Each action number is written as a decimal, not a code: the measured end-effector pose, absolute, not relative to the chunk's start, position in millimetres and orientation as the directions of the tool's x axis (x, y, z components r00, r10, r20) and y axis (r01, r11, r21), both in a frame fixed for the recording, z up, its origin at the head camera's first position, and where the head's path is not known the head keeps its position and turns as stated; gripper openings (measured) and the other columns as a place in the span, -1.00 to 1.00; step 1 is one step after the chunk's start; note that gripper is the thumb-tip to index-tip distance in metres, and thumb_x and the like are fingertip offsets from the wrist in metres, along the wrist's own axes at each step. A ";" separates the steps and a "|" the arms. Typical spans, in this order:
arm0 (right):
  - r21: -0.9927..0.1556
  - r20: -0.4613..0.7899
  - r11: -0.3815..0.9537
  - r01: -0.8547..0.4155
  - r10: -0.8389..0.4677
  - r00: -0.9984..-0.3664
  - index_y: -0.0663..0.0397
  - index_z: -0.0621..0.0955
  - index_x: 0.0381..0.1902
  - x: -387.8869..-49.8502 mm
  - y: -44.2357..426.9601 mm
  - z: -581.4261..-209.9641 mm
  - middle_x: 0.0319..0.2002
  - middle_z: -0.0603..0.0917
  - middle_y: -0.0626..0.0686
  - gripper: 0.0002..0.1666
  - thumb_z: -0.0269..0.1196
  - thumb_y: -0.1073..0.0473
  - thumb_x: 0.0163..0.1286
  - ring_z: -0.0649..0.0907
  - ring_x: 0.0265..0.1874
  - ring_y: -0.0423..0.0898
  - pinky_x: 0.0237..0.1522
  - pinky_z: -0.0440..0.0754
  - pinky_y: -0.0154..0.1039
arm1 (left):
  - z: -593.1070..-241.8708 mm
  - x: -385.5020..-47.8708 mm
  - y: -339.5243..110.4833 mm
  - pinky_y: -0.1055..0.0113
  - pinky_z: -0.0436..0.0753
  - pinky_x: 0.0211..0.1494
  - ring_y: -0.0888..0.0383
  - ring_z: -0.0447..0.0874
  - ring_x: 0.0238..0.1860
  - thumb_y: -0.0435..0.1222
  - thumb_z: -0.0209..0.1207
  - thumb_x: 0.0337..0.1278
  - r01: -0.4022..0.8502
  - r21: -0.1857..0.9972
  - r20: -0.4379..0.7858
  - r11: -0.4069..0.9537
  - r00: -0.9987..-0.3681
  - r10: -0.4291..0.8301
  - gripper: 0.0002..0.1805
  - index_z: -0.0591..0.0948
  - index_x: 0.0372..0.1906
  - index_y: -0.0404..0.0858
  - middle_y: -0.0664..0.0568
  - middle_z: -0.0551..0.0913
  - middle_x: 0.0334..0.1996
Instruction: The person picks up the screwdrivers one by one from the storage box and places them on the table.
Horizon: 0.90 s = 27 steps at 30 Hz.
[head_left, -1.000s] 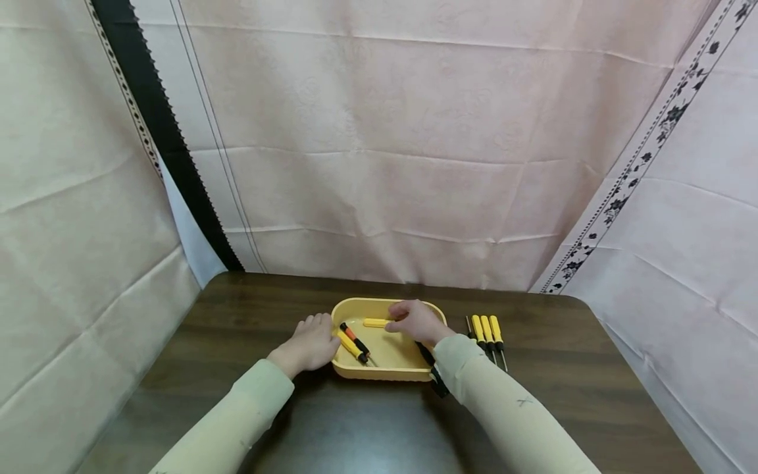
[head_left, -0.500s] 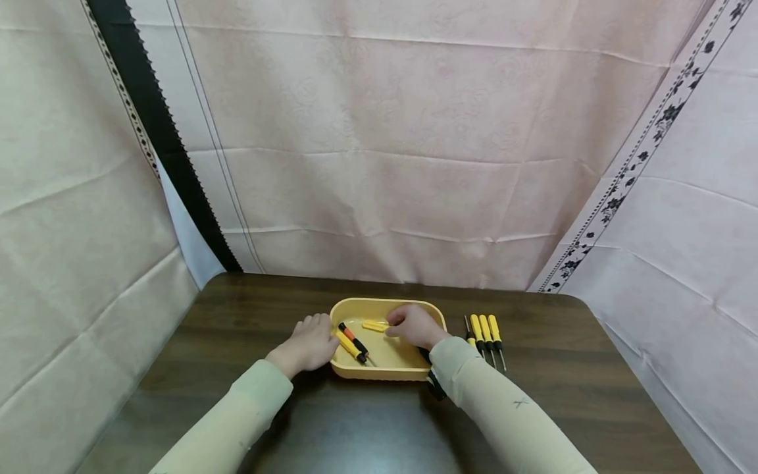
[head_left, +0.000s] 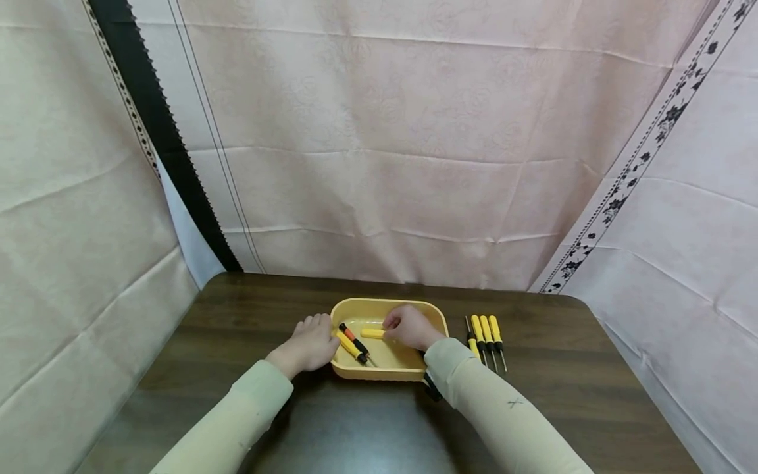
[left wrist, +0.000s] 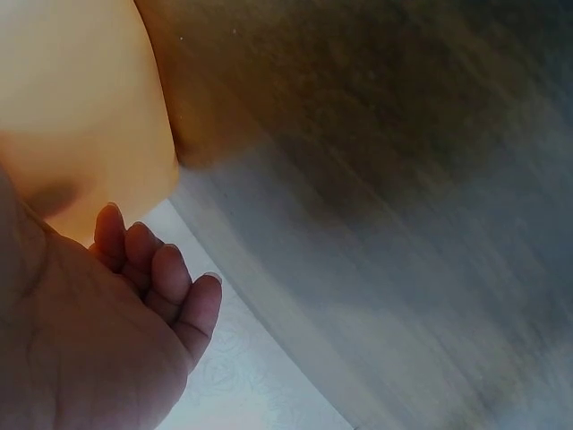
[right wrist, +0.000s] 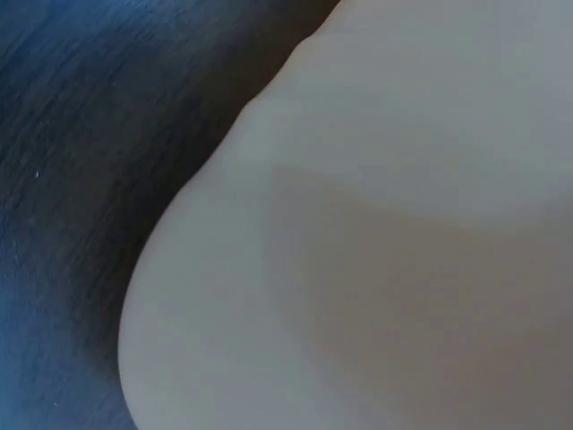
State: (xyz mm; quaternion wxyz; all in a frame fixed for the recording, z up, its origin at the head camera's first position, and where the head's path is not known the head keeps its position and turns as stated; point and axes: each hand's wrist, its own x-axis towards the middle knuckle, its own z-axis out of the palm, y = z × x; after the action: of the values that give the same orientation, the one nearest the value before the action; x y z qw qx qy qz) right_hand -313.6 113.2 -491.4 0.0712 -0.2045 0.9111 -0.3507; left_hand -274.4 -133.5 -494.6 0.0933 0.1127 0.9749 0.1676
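My right hand reaches into a yellow plastic tray and pinches a yellow-handled screwdriver. The handle points left; the hand hides the rest. At the tray's left end, my left hand rests against the rim. The left wrist view shows that hand palm up in the picture, its fingers loosely bent beside the tray's outer wall. Inside the tray on the left lie a yellow-and-black screwdriver and an orange-and-black one. Mostly a pale, blurred surface fills the right wrist view.
Several yellow-and-black screwdrivers lie side by side right of the tray, shafts mostly toward me. The dark wooden table ends in front of a pale hanging cloth.
My right hand has moved slightly nearer me inside the tray, and the yellow screwdriver handle has come along with it. The left hand stays at the rim.
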 end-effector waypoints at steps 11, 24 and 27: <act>-0.562 -0.030 0.749 -0.351 -0.443 -0.896 0.10 0.68 -0.41 -309.2 107.6 -492.8 -0.50 0.59 -0.14 -0.87 0.45 0.27 0.07 0.51 -0.48 -0.22 -0.34 0.50 -0.28 | -496.1 -275.3 -132.0 0.07 0.28 0.05 0.03 0.27 -0.12 -0.06 -0.06 0.33 0.192 0.348 -0.141 0.918 -0.957 0.253 -0.53 0.36 0.13 -0.33 -0.02 0.36 -0.16; -0.571 0.052 0.714 -0.404 -0.460 -0.886 0.10 0.68 -0.39 -305.3 113.5 -487.8 -0.48 0.62 -0.11 -0.94 0.38 0.25 0.19 0.50 -0.50 -0.21 -0.38 0.48 -0.28 | -497.0 -273.5 -134.7 0.05 0.26 0.04 0.00 0.27 -0.13 -0.09 -0.08 0.34 0.207 0.354 -0.136 0.912 -0.953 0.269 -0.56 0.36 0.11 -0.34 -0.04 0.36 -0.16; -0.596 0.038 0.717 -0.362 -0.425 -0.904 0.07 0.69 -0.32 -304.3 116.9 -482.4 -0.42 0.64 -0.12 -0.94 0.34 0.20 0.26 0.53 -0.47 -0.20 -0.35 0.49 -0.25 | -495.3 -271.3 -135.7 0.08 0.24 -0.03 0.01 0.24 -0.18 -0.09 -0.10 0.35 0.219 0.356 -0.132 0.909 -0.951 0.280 -0.62 0.37 0.02 -0.32 -0.03 0.34 -0.22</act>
State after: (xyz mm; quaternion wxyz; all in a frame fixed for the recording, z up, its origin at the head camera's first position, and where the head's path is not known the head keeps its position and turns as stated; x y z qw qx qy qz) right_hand -304.3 116.9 -482.4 0.0507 -0.2128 0.9251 -0.3103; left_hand -271.3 -135.7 -495.3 0.0903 0.1283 0.9727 0.1711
